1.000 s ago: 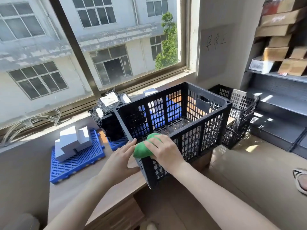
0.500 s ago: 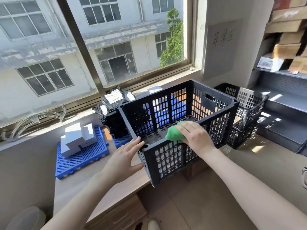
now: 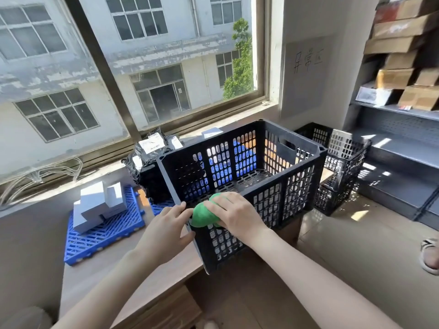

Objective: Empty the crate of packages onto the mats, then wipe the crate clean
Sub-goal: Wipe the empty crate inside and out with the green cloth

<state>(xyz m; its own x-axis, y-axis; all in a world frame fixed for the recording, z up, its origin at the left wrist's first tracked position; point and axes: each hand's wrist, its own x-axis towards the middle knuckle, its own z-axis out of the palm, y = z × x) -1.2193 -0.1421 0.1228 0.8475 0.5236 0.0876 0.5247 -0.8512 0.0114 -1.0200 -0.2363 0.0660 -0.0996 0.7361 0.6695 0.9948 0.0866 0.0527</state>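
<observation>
Right hand clutches the green cloth on the crate rim; flat-fingered left hand steadies the corner. The crate overhangs the counter: downward pressure may tip it.

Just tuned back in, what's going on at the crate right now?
A person is wiping the black perforated plastic crate, which looks empty. The right hand holds a green cloth against the near rim by the corner, and the left hand rests on that corner. On the blue slatted mat lie white boxes; black bagged packages sit behind the crate.
</observation>
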